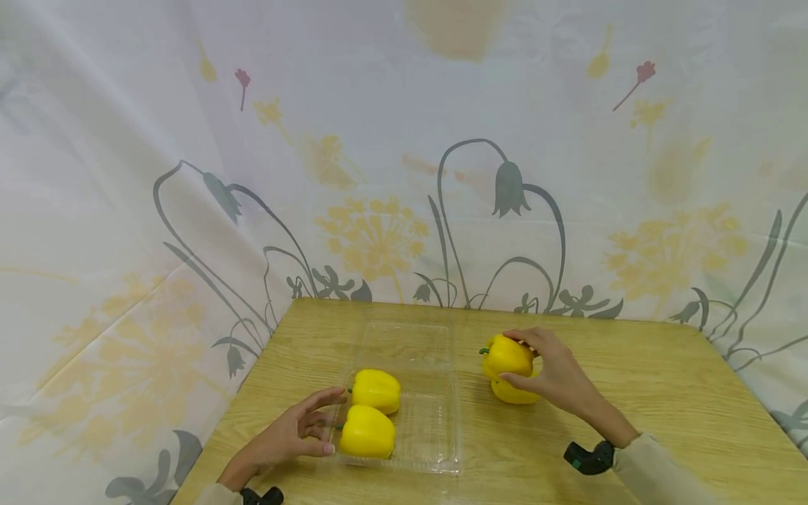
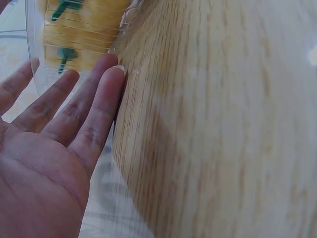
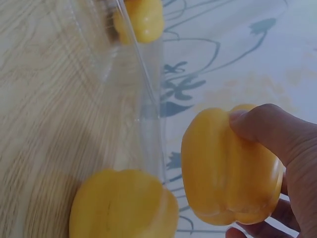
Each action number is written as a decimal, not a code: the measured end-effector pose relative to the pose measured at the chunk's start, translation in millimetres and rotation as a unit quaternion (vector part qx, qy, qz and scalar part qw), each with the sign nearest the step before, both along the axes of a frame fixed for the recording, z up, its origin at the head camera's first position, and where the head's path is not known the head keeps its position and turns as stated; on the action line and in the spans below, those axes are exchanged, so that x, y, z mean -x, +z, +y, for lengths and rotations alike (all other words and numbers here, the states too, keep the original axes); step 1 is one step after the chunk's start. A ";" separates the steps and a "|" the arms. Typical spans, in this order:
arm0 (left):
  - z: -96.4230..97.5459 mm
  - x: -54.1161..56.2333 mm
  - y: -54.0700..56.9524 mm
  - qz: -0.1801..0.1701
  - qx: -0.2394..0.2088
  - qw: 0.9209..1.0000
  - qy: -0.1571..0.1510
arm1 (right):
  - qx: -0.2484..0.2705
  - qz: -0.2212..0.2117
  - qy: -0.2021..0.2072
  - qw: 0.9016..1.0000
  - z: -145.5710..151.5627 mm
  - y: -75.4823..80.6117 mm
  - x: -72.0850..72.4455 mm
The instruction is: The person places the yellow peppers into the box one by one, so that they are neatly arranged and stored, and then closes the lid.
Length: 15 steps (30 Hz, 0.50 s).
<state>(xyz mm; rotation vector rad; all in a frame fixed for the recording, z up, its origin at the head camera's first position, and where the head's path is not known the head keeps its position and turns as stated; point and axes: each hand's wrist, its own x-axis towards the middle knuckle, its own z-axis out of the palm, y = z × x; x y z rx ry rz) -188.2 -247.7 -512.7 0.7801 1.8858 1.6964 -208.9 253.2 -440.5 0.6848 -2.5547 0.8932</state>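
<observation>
My right hand [image 1: 558, 375] grips a yellow bell pepper [image 1: 508, 355] with a green stem, thumb on one side and fingers on the other. In the right wrist view this held pepper [image 3: 230, 168] appears raised clear of the table. A second yellow pepper [image 1: 516, 394] sits on the table just below and behind it. Two more peppers, one farther [image 1: 376, 391] and one nearer [image 1: 368, 431], lie in the left part of a clear plastic container [image 1: 435, 424]. At the container's left wall, my left hand [image 1: 293, 431] rests with fingers extended, holding nothing; its fingertips [image 2: 110, 82] are right at the wall.
The container's clear lid [image 1: 404, 344] lies folded back toward the far side of the wooden table [image 1: 631, 393]. A white flower-patterned sheet [image 1: 404, 175] hangs behind the table and along its left. Each wrist wears a black band [image 1: 589, 457].
</observation>
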 end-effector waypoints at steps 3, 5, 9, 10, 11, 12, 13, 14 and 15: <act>0.0 0.4 -0.9 0.000 -0.003 1.000 -0.002 | 0.002 -0.009 0.008 1.000 -5.7 -0.2 -0.5; 0.0 0.6 -1.0 0.001 -0.005 1.000 -0.004 | 0.002 -0.017 0.011 1.000 -10.0 0.8 -1.5; 0.0 1.3 -1.3 0.005 -0.009 1.000 -0.009 | 0.006 -0.029 0.019 0.999 -18.3 1.2 -2.9; 0.1 1.2 -1.1 0.005 -0.009 1.000 -0.009 | 0.008 -0.030 0.023 0.999 -20.3 0.9 -2.9; 0.2 1.2 -1.0 0.004 -0.010 1.000 -0.009 | 0.009 -0.029 0.027 0.999 -22.1 0.3 -2.5; 0.2 1.3 -0.8 0.004 -0.011 1.000 -0.010 | 0.010 -0.029 0.030 0.999 -23.9 -0.5 -2.0; 0.3 1.2 -0.6 0.004 -0.011 1.000 -0.009 | 0.011 -0.027 0.034 0.999 -25.7 -1.4 -1.5; 0.3 1.1 -0.2 0.003 -0.010 1.000 -0.009 | 0.011 -0.024 0.038 0.999 -27.6 -2.1 -0.9; 0.4 1.0 0.3 0.003 -0.008 1.000 -0.008 | 0.012 -0.023 0.041 0.999 -29.5 -2.8 -0.2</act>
